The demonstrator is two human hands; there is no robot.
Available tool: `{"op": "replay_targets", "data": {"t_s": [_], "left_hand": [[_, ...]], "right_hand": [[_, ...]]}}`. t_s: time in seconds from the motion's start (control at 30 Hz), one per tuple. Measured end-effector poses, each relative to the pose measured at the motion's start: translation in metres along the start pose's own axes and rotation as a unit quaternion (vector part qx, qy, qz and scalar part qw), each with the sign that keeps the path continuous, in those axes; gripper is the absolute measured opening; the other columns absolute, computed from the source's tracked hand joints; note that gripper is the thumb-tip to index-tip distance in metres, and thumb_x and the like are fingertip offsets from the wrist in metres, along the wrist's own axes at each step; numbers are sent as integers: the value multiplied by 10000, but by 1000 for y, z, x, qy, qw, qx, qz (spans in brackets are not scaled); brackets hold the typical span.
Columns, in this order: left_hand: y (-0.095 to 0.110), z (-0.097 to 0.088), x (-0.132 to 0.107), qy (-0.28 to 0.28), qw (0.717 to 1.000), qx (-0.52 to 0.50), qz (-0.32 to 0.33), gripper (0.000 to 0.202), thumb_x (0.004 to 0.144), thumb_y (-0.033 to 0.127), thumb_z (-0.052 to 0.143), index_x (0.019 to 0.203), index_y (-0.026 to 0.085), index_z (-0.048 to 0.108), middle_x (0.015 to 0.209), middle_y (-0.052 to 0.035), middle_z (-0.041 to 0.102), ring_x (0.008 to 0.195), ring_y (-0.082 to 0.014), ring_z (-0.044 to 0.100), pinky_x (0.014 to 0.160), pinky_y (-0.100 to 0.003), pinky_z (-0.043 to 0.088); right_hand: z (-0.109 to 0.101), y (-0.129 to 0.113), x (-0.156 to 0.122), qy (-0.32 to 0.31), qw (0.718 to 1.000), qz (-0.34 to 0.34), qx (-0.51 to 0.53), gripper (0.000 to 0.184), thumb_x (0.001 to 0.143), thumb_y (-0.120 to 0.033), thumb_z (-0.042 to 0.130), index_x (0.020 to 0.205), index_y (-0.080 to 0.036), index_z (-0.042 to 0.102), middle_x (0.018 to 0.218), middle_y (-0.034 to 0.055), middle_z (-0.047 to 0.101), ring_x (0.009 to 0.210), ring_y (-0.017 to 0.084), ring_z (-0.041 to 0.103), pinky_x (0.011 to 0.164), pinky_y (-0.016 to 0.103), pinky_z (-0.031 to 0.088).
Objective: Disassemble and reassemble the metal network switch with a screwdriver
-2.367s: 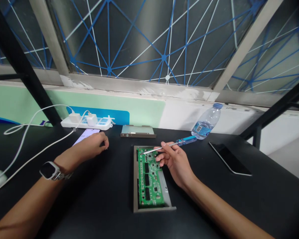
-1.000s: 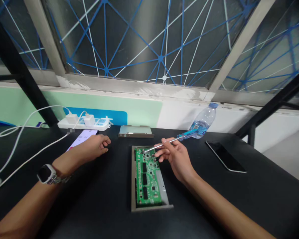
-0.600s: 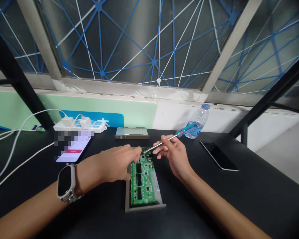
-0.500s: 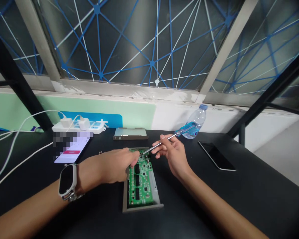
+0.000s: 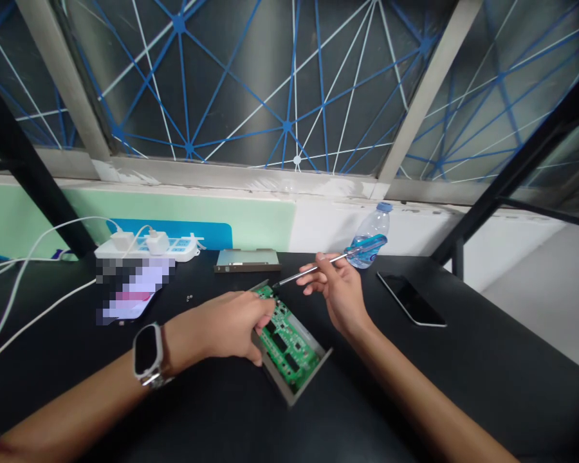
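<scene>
Head view, clock dial centred on the green circuit board [image 5: 296,347]: board seated in a grey metal tray [image 5: 311,381] on the black bench [image 5: 212,418], askew, near end pointing to 5 o'clock. Left hand [image 5: 236,325], toward 10 o'clock: grip closed on the tray's left edge, presumably to steady or angle it. Right hand [image 5: 342,289], between 1 and 2: grip pinching the steel shank of a blue-handled screwdriver [image 5: 369,245], slanted, probably for light control of the tip, which lies by the board's far end; contact cannot be told. Water bottle [image 5: 375,224], between 1 and 2, behind the handle. Dark smartphone [image 5: 410,299], between 2 and 3. Sheet-metal plate [image 5: 247,257], 11 o'clock, likely parked clear of the work. Small loose screws [image 5: 189,298], near 10, perhaps grouped against loss. White power strip [image 5: 186,247], 10 o'clock, bearing two chargers. Lit smartphone [image 5: 149,283], between 9 and 10, partly pixelated. Writing: bottle label partly covered; no brand or lettering legible.
</scene>
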State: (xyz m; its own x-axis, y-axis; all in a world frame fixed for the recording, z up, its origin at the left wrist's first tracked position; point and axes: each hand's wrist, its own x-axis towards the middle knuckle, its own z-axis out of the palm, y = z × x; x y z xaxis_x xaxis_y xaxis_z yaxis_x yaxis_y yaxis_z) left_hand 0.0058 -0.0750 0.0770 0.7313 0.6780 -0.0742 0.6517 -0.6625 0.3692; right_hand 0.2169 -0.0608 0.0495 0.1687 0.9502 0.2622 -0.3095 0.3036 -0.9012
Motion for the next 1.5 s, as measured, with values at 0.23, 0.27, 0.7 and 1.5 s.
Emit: {"op": "replay_targets", "data": {"t_s": [0.23, 0.27, 0.7, 1.5], "left_hand": [[19, 37, 41, 73, 994, -11, 75, 231, 762, 275, 669, 683, 205, 463, 593, 42, 493, 531, -122, 434, 514, -279, 229], [18, 40, 46, 88, 994, -23, 64, 210, 778, 261, 641, 679, 202, 465, 595, 37, 495, 529, -120, 438, 510, -277, 239], [-62, 40, 40, 246, 968, -46, 31, 254, 974, 215, 396, 1022, 191, 644, 985, -60, 619, 934, -200, 594, 854, -347, 462], [-78, 39, 32, 344, 881, -321, 42, 156, 901, 190, 564, 987, 161, 691, 1020, -72, 738, 943, -196, 689, 903, -319, 518]], "right_hand": [[-10, -2, 9, 43, 997, -56, -8, 299, 840, -390, 695, 907, -214, 463, 699, 23, 726, 530, 195, 709, 434, 253, 545], [-10, -1, 9, 44, 997, -58, -14, 303, 841, -395, 694, 915, -217, 460, 698, 18, 725, 528, 195, 710, 438, 257, 551], [-9, -3, 7, 30, 989, -109, -93, 290, 883, -442, 634, 943, -232, 442, 667, -43, 660, 488, 152, 678, 462, 261, 569], [76, 19, 54, -277, 899, -111, -320, 117, 920, -324, 542, 854, -227, 540, 604, -31, 595, 453, 152, 627, 453, 266, 512]]}}
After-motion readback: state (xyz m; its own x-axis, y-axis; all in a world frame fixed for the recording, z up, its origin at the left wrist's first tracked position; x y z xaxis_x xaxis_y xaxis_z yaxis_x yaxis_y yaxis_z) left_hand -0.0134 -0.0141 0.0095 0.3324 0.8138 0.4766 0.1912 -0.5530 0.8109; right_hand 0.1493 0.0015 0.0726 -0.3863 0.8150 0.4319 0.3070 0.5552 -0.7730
